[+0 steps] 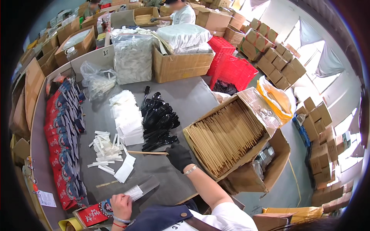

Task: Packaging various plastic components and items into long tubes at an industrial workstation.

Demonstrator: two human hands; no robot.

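In my black-gloved right hand (179, 157) is a thin wooden chopstick-like stick (148, 153), its far end reaching left over the table. My bare left hand (121, 206) is closed at the near edge around the end of a clear plastic sleeve (150, 184) with white packets (134, 193) inside. Beside that hand lies a red printed packet (91, 215). Ahead of the right hand is a heap of black plastic spoons (158, 117). White napkin packets (126, 117) overlap in a row to their left. Narrow white paper strips (104, 148) lie scattered nearer me.
A carton of thin brown sticks (231, 134) stands at my right, above another open carton (269, 169). Red and blue packs (65, 150) line the table's left side. Plastic bags (133, 57) and a cardboard box (183, 65) stand at the back. A co-worker (183, 14) is beyond.
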